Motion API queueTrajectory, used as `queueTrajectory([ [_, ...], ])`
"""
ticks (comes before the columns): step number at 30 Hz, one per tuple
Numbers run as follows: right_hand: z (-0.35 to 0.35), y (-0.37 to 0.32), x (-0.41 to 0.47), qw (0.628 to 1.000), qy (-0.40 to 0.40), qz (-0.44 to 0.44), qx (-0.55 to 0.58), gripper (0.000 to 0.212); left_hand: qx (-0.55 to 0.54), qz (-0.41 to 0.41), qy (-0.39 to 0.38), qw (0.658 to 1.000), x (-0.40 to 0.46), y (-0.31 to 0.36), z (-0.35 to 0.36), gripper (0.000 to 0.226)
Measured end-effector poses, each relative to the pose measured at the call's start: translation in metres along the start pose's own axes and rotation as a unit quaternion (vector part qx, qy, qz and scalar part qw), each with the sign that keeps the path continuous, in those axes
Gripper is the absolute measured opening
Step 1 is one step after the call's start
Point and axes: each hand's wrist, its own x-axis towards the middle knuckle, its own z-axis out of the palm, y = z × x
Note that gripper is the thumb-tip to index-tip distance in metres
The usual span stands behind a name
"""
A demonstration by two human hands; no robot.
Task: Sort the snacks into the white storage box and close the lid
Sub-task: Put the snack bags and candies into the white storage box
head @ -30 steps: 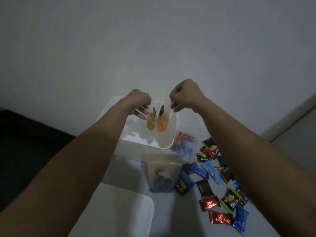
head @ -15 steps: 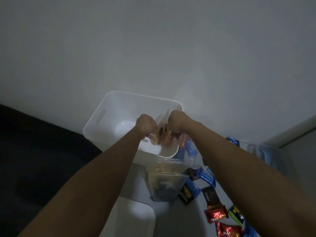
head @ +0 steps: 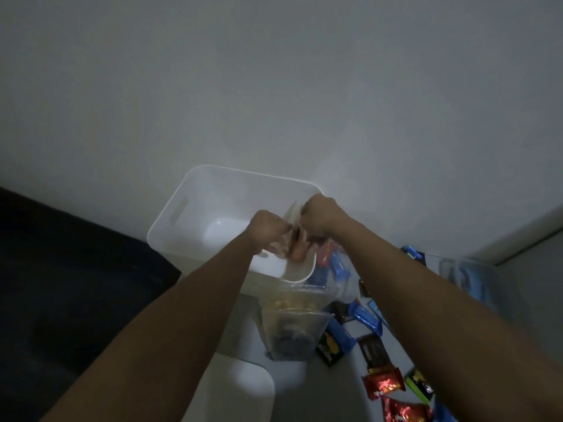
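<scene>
Smooth white plastic storage box (head: 195,202), faintly glossy inside. Clear, crinkly plastic bag (head: 291,327) at its six o'clock. Shiny foil red wrappers (head: 384,385) at five o'clock, glossy blue wrappers (head: 364,319) beside.

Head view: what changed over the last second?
Both hands, left and right, brought the clear snack packet down from above the white box into its near right corner. Both still pinch it. Loose snacks and lid stayed put.

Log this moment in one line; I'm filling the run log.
left hand + right hand: grip clear snack packet | over white storage box | lid off
</scene>
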Motion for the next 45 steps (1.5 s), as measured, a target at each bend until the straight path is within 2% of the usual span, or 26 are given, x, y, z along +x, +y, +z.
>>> queueTrajectory([
  [3, -0.010, 0.007, -0.009, 0.998, 0.044, -0.012, 0.048, 0.021, 0.018, 0.031, 0.029, 0.999, -0.011, 0.006, -0.008, 0.022],
  [6, -0.023, 0.018, -0.029, 0.996, 0.032, -0.005, 0.079, 0.014, 0.035, 0.091, 0.067, 0.993, -0.034, 0.014, -0.018, 0.019],
  [10, -0.028, 0.038, -0.056, 1.000, -0.006, 0.000, 0.008, 0.012, 0.065, 0.152, 0.091, 0.982, -0.079, 0.012, -0.026, 0.021],
  [13, -0.017, 0.055, -0.072, 0.998, -0.060, 0.003, -0.031, 0.018, 0.107, 0.180, 0.080, 0.975, -0.111, -0.002, -0.022, 0.024],
  [16, 0.003, 0.068, -0.086, 0.994, -0.095, -0.035, -0.048, 0.020, 0.130, 0.226, 0.039, 0.965, -0.133, -0.032, -0.004, 0.015],
  [18, 0.020, 0.074, -0.089, 0.991, -0.085, -0.067, -0.083, 0.022, 0.198, 0.257, 0.014, 0.946, -0.142, -0.055, 0.012, 0.008],
  [20, 0.037, 0.079, -0.091, 0.985, -0.054, -0.104, -0.127, 0.024, 0.293, 0.250, 0.009, 0.923, -0.147, -0.074, 0.027, 0.026],
  [22, 0.050, 0.083, -0.093, 0.984, -0.014, -0.125, -0.126, 0.022, 0.362, 0.257, 0.034, 0.896, -0.151, -0.087, 0.038, 0.024],
  [24, 0.055, 0.084, -0.099, 0.985, 0.009, -0.135, -0.103, 0.023, 0.385, 0.259, 0.061, 0.884, -0.156, -0.092, 0.042, 0.016],
  [27, 0.052, 0.080, -0.112, 0.986, 0.023, -0.147, -0.079, 0.021, 0.407, 0.262, 0.056, 0.873, -0.166, -0.090, 0.036, 0.011],
  [30, 0.038, 0.071, -0.119, 0.982, 0.017, -0.160, -0.101, 0.011, 0.396, 0.256, 0.034, 0.881, -0.177, -0.076, 0.023, 0.007],
  [36, -0.031, 0.034, -0.141, 0.983, -0.002, -0.166, -0.080, 0.008, 0.298, 0.189, 0.002, 0.936, -0.210, -0.015, -0.022, 0.012],
  [39, -0.072, 0.014, -0.156, 0.985, 0.000, -0.160, -0.057, 0.006, 0.237, 0.163, -0.018, 0.957, -0.223, 0.018, -0.044, 0.008],
  [45, -0.123, -0.012, -0.172, 0.985, 0.067, -0.158, 0.018, 0.006, 0.199, 0.180, 0.025, 0.963, -0.229, 0.077, -0.078, 0.007],
])
